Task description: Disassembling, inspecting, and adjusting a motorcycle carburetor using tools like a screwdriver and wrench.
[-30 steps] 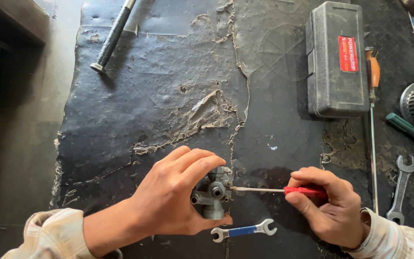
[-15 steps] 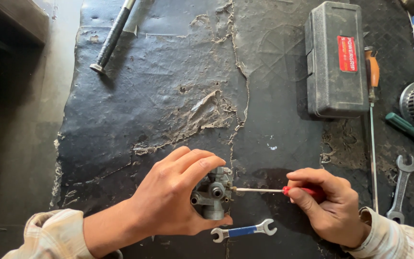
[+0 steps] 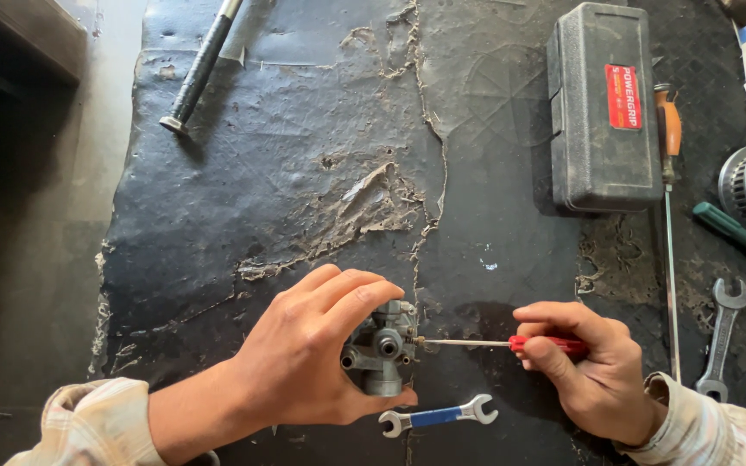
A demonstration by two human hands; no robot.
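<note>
Carburetor (image 3: 382, 354) sits clamped in left hand (image 3: 308, 362); right hand (image 3: 593, 375) grips one red-handled screwdriver (image 3: 511, 344) touching it. One blue-handled spanner (image 3: 438, 417) lies just below, one grey toolcase (image 3: 602, 108) well above.

A dull grey carburettor (image 3: 382, 349) is seen beside a red-handled screwdriver (image 3: 511, 344) with a silver shaft. The spanner (image 3: 438, 417) below is coloured blue in the middle and silver at the ends. The mat (image 3: 304, 155) is shown black and cracked. The case (image 3: 602, 108) is coloured dark grey with a red label. The sleeves (image 3: 88, 423) are patterned in pale plaid.
</note>
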